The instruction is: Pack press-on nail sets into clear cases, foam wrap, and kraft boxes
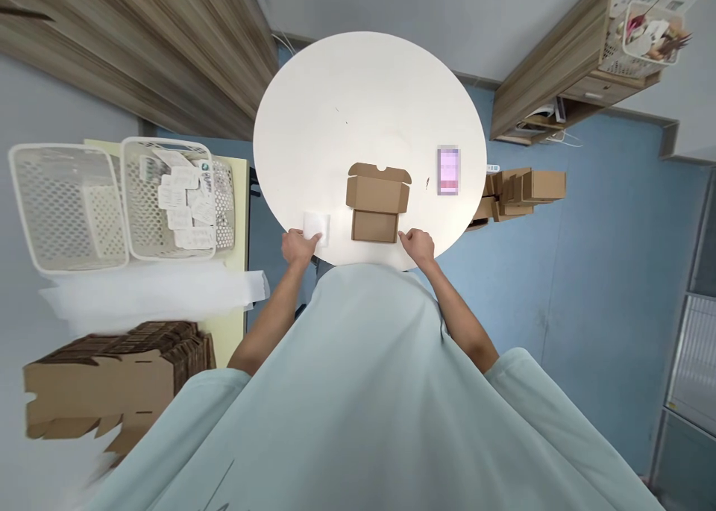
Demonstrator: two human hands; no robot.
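Note:
An open brown cardboard box (374, 226) sits near the front edge of the round white table (358, 86), its lid folded back away from me. My left hand (299, 246) is closed on the edge of a small white square packet (316, 227), thumb on top; what is inside the packet cannot be made out. On the other side, my right hand (418, 247) has its fingers curled, the tips at the front right corner of the box. The fingertips are small here, so the exact grip is hard to see.
A phone (447, 171) lies on the table's right side. To the left, a side table holds a basket of white packets (187, 201), another basket (70, 209), white sheets (151, 291) and stacked flat cardboard (106, 392). Brown boxes (520, 190) stand at right.

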